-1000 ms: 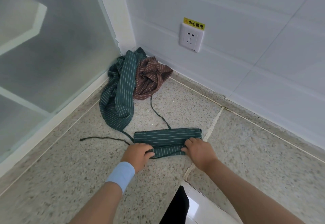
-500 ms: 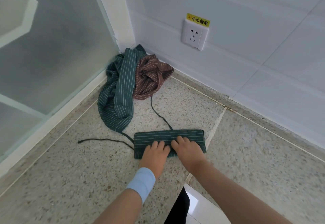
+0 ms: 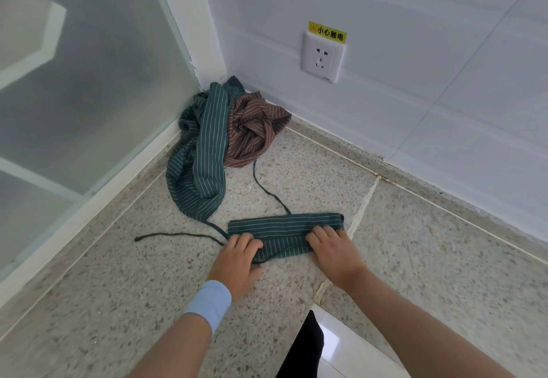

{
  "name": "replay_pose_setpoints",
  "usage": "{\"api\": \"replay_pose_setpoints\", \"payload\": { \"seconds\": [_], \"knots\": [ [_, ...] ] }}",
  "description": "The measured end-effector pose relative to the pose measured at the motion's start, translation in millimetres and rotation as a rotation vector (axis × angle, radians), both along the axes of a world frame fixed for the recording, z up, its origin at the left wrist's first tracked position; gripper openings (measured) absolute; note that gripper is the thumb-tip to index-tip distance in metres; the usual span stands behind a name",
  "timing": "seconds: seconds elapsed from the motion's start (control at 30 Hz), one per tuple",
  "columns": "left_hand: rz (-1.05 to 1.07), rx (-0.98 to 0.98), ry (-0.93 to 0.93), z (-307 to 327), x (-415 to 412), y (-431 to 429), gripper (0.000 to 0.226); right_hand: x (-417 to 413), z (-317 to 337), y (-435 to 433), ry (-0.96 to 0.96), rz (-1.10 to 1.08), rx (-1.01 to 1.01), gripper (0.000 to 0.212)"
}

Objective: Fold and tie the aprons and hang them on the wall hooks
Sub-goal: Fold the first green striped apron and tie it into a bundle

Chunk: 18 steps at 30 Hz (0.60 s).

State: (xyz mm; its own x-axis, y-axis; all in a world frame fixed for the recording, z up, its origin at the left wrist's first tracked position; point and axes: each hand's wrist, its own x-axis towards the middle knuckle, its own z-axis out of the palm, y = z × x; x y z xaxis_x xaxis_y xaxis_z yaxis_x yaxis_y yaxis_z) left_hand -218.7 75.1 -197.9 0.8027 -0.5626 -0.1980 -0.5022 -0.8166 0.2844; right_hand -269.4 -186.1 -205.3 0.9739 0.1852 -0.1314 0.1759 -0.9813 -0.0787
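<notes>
- Apron (image 3: 284,228): green with pale stripes, folded into a narrow band that lies flat on the floor (image 3: 118,303), near the person and well apart from the corner.
- Left hand (image 3: 237,254): rests on the band's left end. Its fingers (image 3: 246,242) are lightly bent and press down on the cloth, with no fabric seen gathered in them.
- Right hand (image 3: 332,251): rests on the band's right end. Its fingers (image 3: 324,233) likewise press on top, released rather than clenched. The thumb is hidden.
- Ties: one cord (image 3: 178,234) trails left across the floor. A second cord (image 3: 267,189) runs from the band's far edge towards the corner.
- Pile: another green apron (image 3: 201,155) and a brown apron (image 3: 255,131) lie crumpled in the corner, touching each other, below a socket (image 3: 323,57).
- Handling, as a judgement: the cloth is light, thin and limp, so the folds will likely spring open unless held flat. It is neither fragile nor slippery.
- Hold points, as a judgement: grip the band at both short ends to fold again, then take the cords near their roots to wrap and knot.
- Hooks: none is in view.
</notes>
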Motion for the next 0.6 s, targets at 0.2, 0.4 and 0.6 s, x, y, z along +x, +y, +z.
{"api": "replay_pose_setpoints", "payload": {
  "seconds": [0.2, 0.4, 0.6],
  "knots": [
    [0.003, -0.050, 0.027, 5.8, 25.1, 3.9, 0.023, 23.3, 17.5, -13.7, 0.136, -0.008, 0.083, 0.021],
    [-0.004, 0.084, 0.107, 10.8, 47.9, -3.9, 0.019, 41.5, 21.1, -21.0, 0.250, -0.055, 0.050, 0.020],
    [0.025, 0.090, -0.158, 9.3, 59.6, -22.0, 0.037, 59.4, 31.1, -16.1, 0.172, -0.076, -0.130, 0.040]
  ]
}}
